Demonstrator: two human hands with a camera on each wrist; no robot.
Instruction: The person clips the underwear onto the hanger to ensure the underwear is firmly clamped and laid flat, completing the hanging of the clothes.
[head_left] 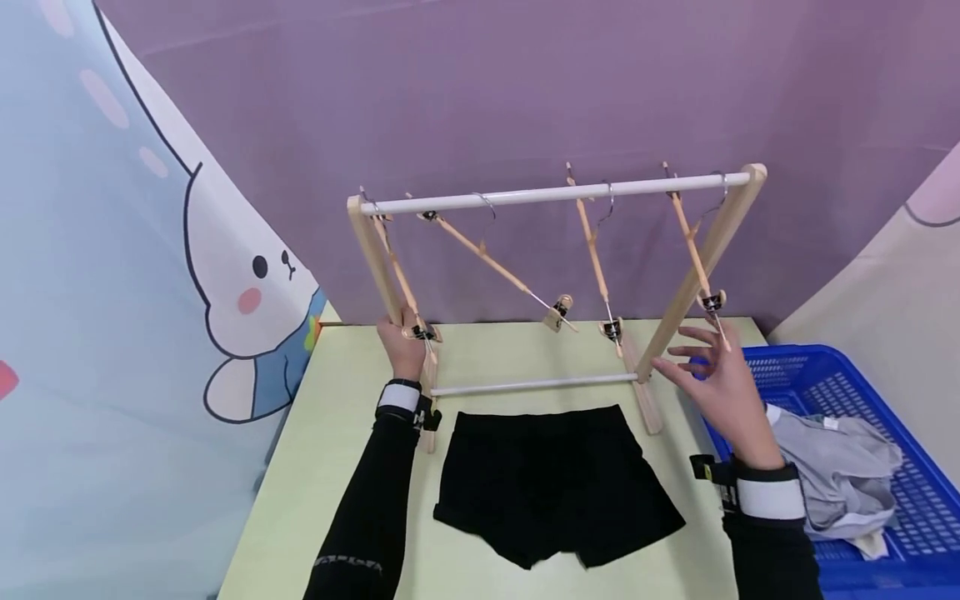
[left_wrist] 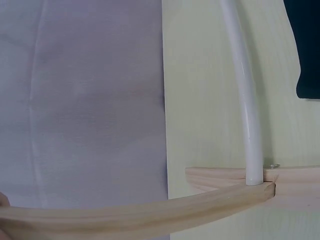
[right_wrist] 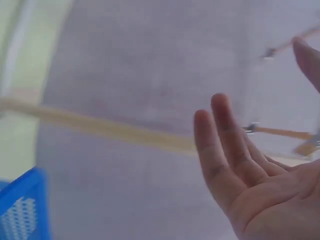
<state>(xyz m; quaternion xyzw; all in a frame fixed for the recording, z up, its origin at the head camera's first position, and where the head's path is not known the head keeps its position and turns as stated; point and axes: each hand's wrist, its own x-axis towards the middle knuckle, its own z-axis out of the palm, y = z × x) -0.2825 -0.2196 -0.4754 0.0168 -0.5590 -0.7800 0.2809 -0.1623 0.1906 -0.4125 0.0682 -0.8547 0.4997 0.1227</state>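
Observation:
My left hand [head_left: 405,346] grips the left wooden post [head_left: 381,275] of a small clothes rack; in the left wrist view only a bit of it shows at the edge, on the post [left_wrist: 135,218]. The right hand [head_left: 723,392] holds nothing and is beside the right post [head_left: 693,279], fingers spread and slightly bent, close below a clip hanger [head_left: 690,233]. In the right wrist view that hand [right_wrist: 260,180] appears palm up, its thumb apart. Several wooden clip hangers hang from the white top bar [head_left: 525,197]. Black shorts [head_left: 555,483] lie flat in front of the rack.
At the right stands a blue plastic basket [head_left: 926,533] holding a crumpled grey garment [head_left: 836,471]. A white lower bar [head_left: 532,385] joins the rack's feet just behind the shorts. The pale green table [head_left: 300,500] ends at a purple backdrop [head_left: 480,92].

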